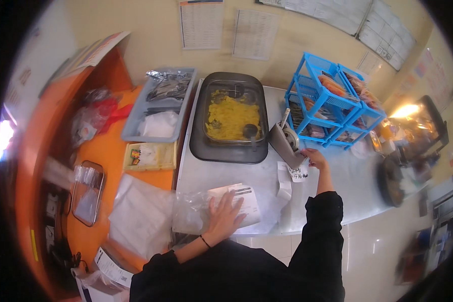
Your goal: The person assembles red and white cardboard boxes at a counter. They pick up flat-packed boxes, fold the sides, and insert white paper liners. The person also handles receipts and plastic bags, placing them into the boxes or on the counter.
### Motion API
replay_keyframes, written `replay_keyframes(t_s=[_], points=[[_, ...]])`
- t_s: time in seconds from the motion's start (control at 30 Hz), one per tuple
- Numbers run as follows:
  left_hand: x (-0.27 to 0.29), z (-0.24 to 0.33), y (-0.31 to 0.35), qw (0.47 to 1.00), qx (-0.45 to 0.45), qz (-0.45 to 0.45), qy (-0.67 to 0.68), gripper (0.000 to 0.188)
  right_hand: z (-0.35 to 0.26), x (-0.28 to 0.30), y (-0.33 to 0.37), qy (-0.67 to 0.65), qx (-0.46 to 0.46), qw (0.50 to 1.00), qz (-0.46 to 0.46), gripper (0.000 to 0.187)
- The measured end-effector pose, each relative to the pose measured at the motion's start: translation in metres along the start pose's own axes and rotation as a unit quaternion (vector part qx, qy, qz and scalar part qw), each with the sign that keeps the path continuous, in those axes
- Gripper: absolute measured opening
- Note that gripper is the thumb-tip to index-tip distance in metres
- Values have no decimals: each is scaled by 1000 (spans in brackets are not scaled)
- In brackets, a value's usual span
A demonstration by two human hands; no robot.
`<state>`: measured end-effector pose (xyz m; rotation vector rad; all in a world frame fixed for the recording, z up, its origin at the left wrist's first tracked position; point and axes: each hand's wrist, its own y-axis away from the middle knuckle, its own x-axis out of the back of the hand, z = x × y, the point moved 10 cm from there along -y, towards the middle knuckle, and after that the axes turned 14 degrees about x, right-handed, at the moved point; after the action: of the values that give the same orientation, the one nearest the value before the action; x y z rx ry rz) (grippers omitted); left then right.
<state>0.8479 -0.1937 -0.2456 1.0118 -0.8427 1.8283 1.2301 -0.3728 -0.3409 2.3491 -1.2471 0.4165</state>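
My left hand (223, 216) lies with fingers spread on a white printed paper packet (249, 204) at the near edge of the metal table. Clear plastic wrapping (190, 211) sits just left of that packet. Off to the right, my right hand (314, 158) has its fingers pinched together at the front end of a grey tape dispenser (287, 146). What is between those fingertips, if anything, is too small to make out. A handwritten paper label (299, 173) and a curled white paper strip (284, 186) lie beneath the dispenser.
Behind the packet stands a dark tray (201, 146) holding a container of yellow food (234, 118). Blue stacked baskets (332, 100) with packed goods rise at the back right. The orange counter (118, 151) bears a grey-blue bin (131, 128) and plastic bags (141, 211).
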Motion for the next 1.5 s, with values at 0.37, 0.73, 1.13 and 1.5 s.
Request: replay_keyframes(t_s=[0.37, 0.73, 1.13, 1.5], points=[[-1, 4, -2, 996, 63, 41, -42, 45, 14, -2, -13, -138, -18, 990, 11, 23], [2, 2, -12, 995, 16, 82, -54, 44, 35, -11, 18, -531, 149, 831, 73, 12], [0, 8, -14, 996, 11, 60, -59, 44, 101, 39, -8, 278, -99, 955, 19, 28], [5, 1, -12, 996, 53, 53, -39, 45, -221, -218, 163, 435, 481, 641, -411, 13]])
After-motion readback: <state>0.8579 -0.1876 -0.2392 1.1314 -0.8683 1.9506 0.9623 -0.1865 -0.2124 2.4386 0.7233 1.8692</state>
